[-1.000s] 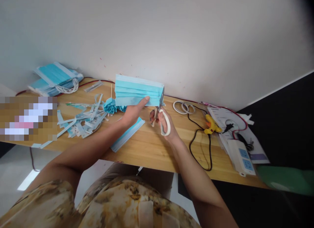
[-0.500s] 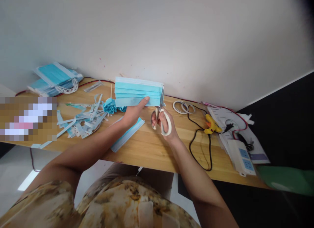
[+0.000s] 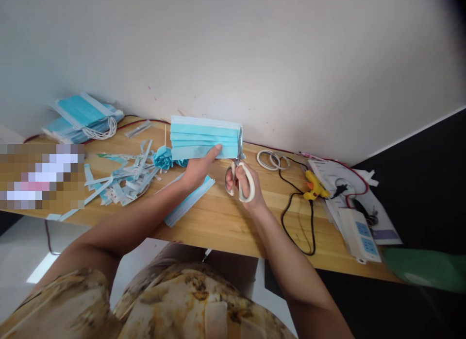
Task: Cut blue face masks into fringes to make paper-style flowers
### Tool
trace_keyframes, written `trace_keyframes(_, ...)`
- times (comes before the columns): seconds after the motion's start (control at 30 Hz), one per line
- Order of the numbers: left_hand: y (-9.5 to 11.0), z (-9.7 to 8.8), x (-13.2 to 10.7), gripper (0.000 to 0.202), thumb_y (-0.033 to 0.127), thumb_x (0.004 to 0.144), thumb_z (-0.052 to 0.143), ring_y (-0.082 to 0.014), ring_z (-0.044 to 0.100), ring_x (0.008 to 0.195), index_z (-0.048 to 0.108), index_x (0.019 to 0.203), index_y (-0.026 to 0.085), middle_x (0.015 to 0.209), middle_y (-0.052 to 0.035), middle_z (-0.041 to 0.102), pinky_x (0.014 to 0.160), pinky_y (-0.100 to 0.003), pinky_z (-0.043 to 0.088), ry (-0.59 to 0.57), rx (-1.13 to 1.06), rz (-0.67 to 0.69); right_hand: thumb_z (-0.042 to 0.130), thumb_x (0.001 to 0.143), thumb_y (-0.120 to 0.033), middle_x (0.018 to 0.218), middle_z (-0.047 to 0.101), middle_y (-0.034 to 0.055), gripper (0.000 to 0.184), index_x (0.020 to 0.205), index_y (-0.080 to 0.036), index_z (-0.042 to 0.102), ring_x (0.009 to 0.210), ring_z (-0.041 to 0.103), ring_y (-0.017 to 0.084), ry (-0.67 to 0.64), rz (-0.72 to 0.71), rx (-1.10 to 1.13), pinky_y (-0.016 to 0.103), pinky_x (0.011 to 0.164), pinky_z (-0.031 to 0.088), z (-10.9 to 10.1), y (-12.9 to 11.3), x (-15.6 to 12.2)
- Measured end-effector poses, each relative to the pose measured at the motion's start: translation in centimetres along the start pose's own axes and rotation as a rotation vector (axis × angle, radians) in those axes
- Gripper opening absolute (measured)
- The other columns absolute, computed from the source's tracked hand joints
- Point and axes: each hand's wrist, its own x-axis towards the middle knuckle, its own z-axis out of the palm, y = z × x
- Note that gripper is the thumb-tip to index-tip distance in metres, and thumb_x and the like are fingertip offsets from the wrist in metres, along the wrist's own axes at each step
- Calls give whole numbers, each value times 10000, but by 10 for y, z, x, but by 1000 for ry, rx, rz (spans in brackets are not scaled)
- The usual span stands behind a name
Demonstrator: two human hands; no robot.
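Holding the mask [image 3: 204, 132] a little lower than a second ago, over the desk [image 3: 225, 217], pinched in the left hand [image 3: 198, 171] with the thumb in front. Keep it flat and still. Along its right edge, gripping the scissors [image 3: 238, 159] by the handles in the right hand [image 3: 255, 191]. Snip slow and straight, away from that thumb.

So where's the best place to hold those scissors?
Probably by the white loop handles, coming from the person's own side, as the right hand does. The loops face the person, and their holes suit a thumb and fingers; the blades point away, at the right end of the pleated face mask.
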Motion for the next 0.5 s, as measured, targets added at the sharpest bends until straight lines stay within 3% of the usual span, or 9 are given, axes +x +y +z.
trace_keyframes(0.17, 1, 0, 0, 335, 503, 728, 777, -279, 657, 1059, 584, 712, 230, 819, -57, 704, 1079, -446, 436, -4, 10, -1, 649, 813, -694, 619, 540, -30, 502, 752, -208, 538, 465, 481, 80, 19, 8, 10, 230, 391, 362, 0, 3, 1)
trace_keyframes(0.37, 2, 1, -3, 280, 465, 770, 747, -267, 631, 1149, 635, 842, 219, 950, -66, 738, 1109, -446, 415, -9, 28, -34, 658, 808, -688, 581, 538, -41, 498, 759, -208, 536, 436, 481, 75, 40, 21, 1, 217, 372, 348, 1, 3, 0)
trace_keyframes(0.5, -1, 0, -3, 290, 470, 758, 760, -268, 640, 1082, 613, 777, 221, 867, -56, 717, 1055, -438, 444, 4, 1, -30, 673, 798, -681, 601, 553, -39, 492, 767, -208, 541, 422, 469, 67, 55, 31, -1, 213, 358, 343, 2, 6, 1)
